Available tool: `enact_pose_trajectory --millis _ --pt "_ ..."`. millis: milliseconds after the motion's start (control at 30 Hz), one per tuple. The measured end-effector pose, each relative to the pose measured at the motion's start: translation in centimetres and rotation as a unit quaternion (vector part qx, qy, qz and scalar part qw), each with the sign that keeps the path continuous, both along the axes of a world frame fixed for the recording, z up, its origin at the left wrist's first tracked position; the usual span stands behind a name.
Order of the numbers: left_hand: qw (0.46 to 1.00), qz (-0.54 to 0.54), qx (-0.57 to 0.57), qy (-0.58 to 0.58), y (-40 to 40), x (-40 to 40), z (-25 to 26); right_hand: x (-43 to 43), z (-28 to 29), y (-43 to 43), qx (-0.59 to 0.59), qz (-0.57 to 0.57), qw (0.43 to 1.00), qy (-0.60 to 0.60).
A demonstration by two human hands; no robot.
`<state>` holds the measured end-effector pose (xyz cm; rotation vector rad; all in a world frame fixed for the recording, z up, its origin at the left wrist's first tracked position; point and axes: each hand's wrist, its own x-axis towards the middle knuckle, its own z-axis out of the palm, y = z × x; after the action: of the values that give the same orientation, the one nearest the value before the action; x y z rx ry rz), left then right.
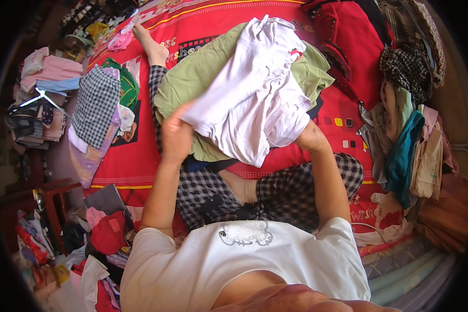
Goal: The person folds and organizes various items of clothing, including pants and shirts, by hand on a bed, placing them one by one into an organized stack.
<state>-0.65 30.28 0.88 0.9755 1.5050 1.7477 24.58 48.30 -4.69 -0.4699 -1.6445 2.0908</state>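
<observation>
A pale lavender garment point(253, 85) with gathered folds and a small red detail lies spread over a rumpled light green cloth point(202, 78). My left hand point(177, 134), slightly blurred, grips the garment's near left edge. On the other side, my right hand point(311, 136) reaches in under the garment's near right hem, and the cloth hides its fingers. Dark fabric point(206, 163) shows beneath the green cloth. Both cloths lie in front of my folded leg, in black-and-white checked trousers point(296, 187); my other leg stretches out to the left.
A red printed bedsheet point(136, 175) covers the bed. Folded clothes with a checked piece point(95, 105) lie at the left edge, near a pink clothes pile point(58, 70). A red garment point(351, 46) lies far right, above heaped clothes point(405, 144). More clothes point(109, 232) crowd the lower left.
</observation>
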Motion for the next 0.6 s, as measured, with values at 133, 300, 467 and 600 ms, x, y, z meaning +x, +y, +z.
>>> enact_pose_trajectory --millis 133,300,467,600 --pt "0.945 0.154 0.074 -0.277 2.0 -3.3 2.1 0.7 -0.1 -0.3 -0.039 -0.007 0.997 -0.059" --pt "0.923 0.147 0.006 -0.356 1.4 -3.5 -0.4 0.5 1.3 0.1 -0.124 0.070 0.987 -0.080" --pt "0.943 0.083 -0.030 -0.322 0.3 -2.4 -0.8 -0.3 2.5 -1.3 -0.250 -0.026 0.967 0.049" --pt "0.979 0.140 -0.063 -0.135 0.3 -0.4 0.2 -1.3 2.8 -1.6 -0.293 -0.020 0.949 0.116"
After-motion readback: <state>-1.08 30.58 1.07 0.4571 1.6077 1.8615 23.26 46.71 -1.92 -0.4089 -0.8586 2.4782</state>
